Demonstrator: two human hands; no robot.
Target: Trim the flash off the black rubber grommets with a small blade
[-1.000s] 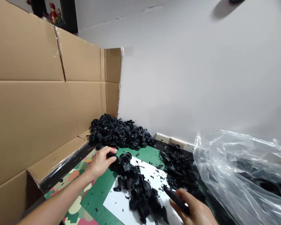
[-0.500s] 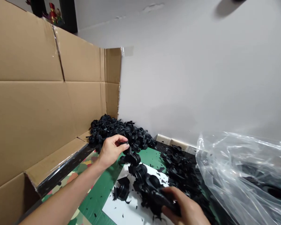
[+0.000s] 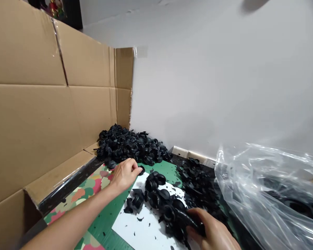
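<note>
My left hand (image 3: 124, 173) rests low over the green mat (image 3: 112, 211), fingers pinched on a small black ribbed plastic part (image 3: 141, 170). My right hand (image 3: 211, 232) at the bottom edge is closed on a black cluster of joined ribbed parts (image 3: 169, 208) that lies across the white sheet (image 3: 143, 229). A loose black part (image 3: 135, 203) sits on the sheet between the hands. Behind my left hand a heap of separated black parts (image 3: 130, 147) lies against the wall.
A tall cardboard wall (image 3: 49, 104) stands on the left. A pile of black scraps (image 3: 198, 180) lies right of the cluster. A crumpled clear plastic bag (image 3: 271, 194) holding more black parts fills the right. A white wall (image 3: 211, 76) rises behind.
My left hand lifted toward the heap with a part pulled from the cluster, then came down to the mat's edge. My right hand closed on the cluster's near end.
</note>
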